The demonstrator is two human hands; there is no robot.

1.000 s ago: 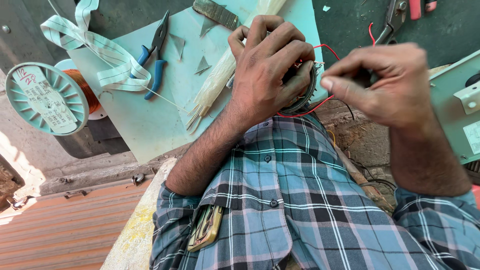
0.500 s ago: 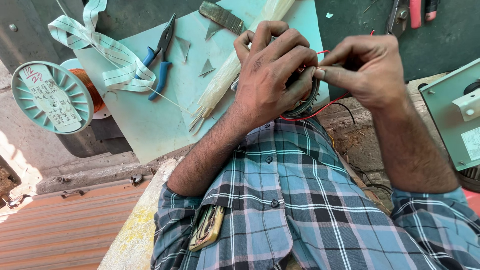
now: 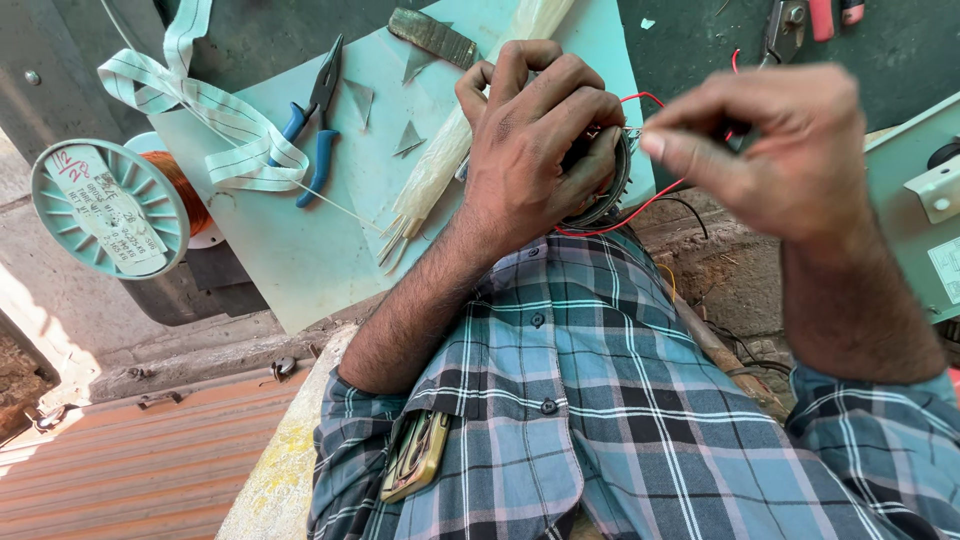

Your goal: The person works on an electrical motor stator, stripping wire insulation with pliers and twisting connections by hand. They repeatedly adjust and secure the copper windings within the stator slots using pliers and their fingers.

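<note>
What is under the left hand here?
The left hand wraps a round dark metal part, only its right edge showing. Red wire loops out beneath. The part's middle and windings are covered by the fingers.

This is a small repair workshop, seemingly for winding electrical coils. A pale green sheet (image 3: 300,250) serves as the desk, and on it lie blue-handled pliers (image 3: 315,125), a worn file (image 3: 432,35), cut paper wedges (image 3: 408,140) and a bundle of thin sleeves (image 3: 440,170). A spool (image 3: 115,208) of copper wire stands at the left, with striped cotton tape (image 3: 215,120) looped beside it. Red wire (image 3: 640,205) trails from a round wound part (image 3: 605,185). Red-handled cutters (image 3: 810,20) lie on the dark surface behind, and the ground is rough and dusty.
</note>
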